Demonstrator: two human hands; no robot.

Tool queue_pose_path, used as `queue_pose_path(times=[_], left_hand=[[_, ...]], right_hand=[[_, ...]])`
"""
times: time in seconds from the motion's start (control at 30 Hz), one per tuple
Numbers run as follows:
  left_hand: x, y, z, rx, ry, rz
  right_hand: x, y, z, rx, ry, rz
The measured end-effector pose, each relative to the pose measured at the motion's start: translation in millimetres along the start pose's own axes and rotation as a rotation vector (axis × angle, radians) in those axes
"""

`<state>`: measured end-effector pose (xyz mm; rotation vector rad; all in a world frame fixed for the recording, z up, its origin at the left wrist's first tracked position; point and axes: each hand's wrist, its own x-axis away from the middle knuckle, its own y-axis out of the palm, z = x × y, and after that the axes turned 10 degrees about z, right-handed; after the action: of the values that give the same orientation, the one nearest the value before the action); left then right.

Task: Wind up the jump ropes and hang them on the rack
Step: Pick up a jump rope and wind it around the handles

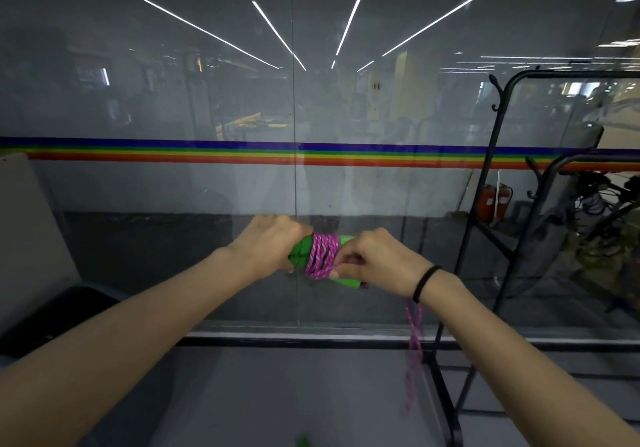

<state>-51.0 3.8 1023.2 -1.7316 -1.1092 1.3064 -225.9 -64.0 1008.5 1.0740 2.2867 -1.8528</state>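
I hold a jump rope with green handles (302, 249) side by side at chest height in front of a glass wall. Pink-and-white cord (322, 256) is wound tightly around the middle of the handles. My left hand (270, 238) grips the handles' left end. My right hand (377, 259) holds the right end and pinches the cord beside the winding. A loose loop of cord (414, 339) hangs down below my right wrist. The black metal rack (485, 183) with hooks stands to the right.
A glass partition with a rainbow stripe (242, 155) runs straight ahead. A white board (27, 225) leans at the left above a dark bin (59, 315). A small green object (303, 442) lies on the grey floor at the bottom edge.
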Motion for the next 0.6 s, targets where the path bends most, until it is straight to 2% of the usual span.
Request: queue_pose_path(times=[0.13,0.23,0.33,0.4,0.47,0.6], left_hand=[[3.7,-5.6,-1.2,0.025,0.252,-0.103],[11.5,-2.1,-3.0,0.271,0.251,-0.105],[19.2,-2.1,-1.5,0.792,0.129,-0.002],[21.6,0.0,1.7,1.091,0.026,0.113],[21.5,7.5,6.7,1.238,-0.121,0.204],[17.0,25.2,18.0,1.303,-0.469,0.319]], right_hand=[[-14.3,-22.2,5.8,-0.113,-0.033,-0.085],[-27.5,-22.3,17.7,-0.408,0.036,-0.054],[-20.6,-15.8,21.1,-0.825,0.128,-0.022],[-13.2,-4.7,20.6,-1.058,0.251,0.087],[-12.1,14.9,21.7,-1.039,0.32,0.165],[-10.8,35.4,21.3,-0.735,0.344,0.148]])
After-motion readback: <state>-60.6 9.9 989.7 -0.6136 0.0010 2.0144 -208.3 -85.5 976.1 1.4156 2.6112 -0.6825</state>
